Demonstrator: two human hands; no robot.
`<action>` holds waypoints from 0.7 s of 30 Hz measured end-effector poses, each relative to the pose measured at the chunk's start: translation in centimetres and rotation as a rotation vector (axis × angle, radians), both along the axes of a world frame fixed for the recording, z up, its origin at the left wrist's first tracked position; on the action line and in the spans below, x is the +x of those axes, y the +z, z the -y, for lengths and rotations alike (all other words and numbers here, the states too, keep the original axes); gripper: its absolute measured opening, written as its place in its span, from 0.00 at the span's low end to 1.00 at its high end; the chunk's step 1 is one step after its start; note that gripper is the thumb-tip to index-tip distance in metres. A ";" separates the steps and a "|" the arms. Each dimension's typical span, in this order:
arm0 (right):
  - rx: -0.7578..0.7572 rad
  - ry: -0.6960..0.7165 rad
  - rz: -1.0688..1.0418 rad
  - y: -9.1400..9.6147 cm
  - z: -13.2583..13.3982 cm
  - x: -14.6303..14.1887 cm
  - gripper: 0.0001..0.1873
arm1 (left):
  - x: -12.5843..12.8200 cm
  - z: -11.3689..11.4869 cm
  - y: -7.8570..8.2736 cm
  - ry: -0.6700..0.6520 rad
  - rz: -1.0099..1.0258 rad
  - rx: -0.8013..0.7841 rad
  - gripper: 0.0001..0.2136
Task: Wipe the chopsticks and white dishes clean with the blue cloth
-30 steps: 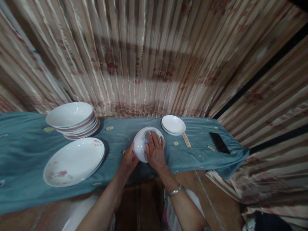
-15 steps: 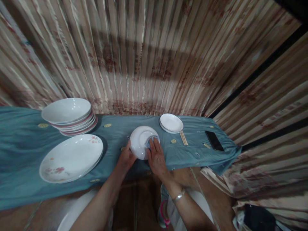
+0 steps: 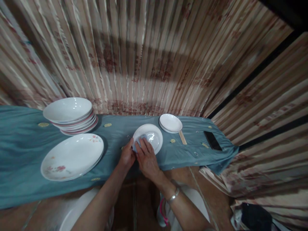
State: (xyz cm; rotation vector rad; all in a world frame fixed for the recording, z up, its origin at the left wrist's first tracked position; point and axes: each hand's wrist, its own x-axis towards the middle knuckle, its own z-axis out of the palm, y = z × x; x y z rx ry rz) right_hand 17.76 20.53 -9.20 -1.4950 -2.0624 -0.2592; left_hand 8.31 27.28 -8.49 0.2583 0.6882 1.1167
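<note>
My left hand (image 3: 127, 156) grips the left rim of a small white dish (image 3: 157, 139), fingers closed round its edge. The dish is tilted toward me above the cloth-covered table. A bluish cloth (image 3: 142, 138) lies under the fingers of my right hand (image 3: 147, 157), which presses it against the left part of the dish; the palm side of this hand is hidden. Just to the right of the dish stands a short stack of small white plates (image 3: 171, 122), with chopsticks (image 3: 183, 137) beside it.
Large oval plates with a floral pattern (image 3: 72, 157) lie at the left front. Behind them rises a stack of white bowls (image 3: 69, 110). A black phone (image 3: 212, 140) rests near the right end of the teal tablecloth (image 3: 115, 128). Pleated curtains (image 3: 144, 64) close off the back.
The dish has turned from its ringed underside to its hollow inner face and shifted slightly right. My right hand has moved left with the cloth, close to my left hand.
</note>
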 end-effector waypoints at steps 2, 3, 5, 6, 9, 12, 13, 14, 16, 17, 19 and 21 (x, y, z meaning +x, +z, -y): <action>0.012 -0.027 0.040 1.1 -0.5 0.2 0.25 | 0.1 0.2 0.3 0.025 -0.009 0.051 0.07; 0.023 -0.044 0.053 1.7 -0.7 0.4 0.25 | 0.2 0.4 0.5 0.028 -0.007 0.079 0.07; 0.051 -0.080 0.065 2.8 -1.1 0.7 0.24 | 0.4 0.6 0.8 0.018 0.001 0.131 0.08; 0.064 -0.098 0.064 3.3 -1.3 0.9 0.24 | 0.4 0.7 0.8 0.005 -0.001 0.149 0.08; 0.092 -0.154 0.037 4.4 -1.7 1.5 0.23 | 0.5 0.9 0.9 -0.031 -0.020 0.180 0.08; 0.104 -0.209 -0.027 5.0 -2.1 2.0 0.23 | 0.6 1.0 0.9 -0.053 -0.002 0.212 0.10; 0.106 -0.223 -0.050 5.1 -2.2 2.2 0.23 | 0.6 1.0 0.9 -0.057 0.005 0.218 0.11; 0.111 -0.237 -0.074 5.1 -2.3 2.4 0.23 | 0.6 1.0 0.9 -0.060 0.008 0.219 0.11; 0.121 -0.263 -0.118 5.0 -2.6 2.8 0.23 | 0.5 1.1 0.9 -0.063 0.003 0.206 0.11; 0.126 -0.275 -0.141 4.9 -2.7 3.1 0.23 | 0.5 1.1 1.0 -0.066 0.000 0.198 0.11; 0.134 -0.296 -0.191 4.7 -2.9 3.5 0.22 | 0.4 1.2 1.1 -0.073 -0.002 0.186 0.12; 0.143 -0.310 -0.243 4.4 -3.0 3.9 0.22 | 0.4 1.3 1.3 -0.074 -0.001 0.176 0.13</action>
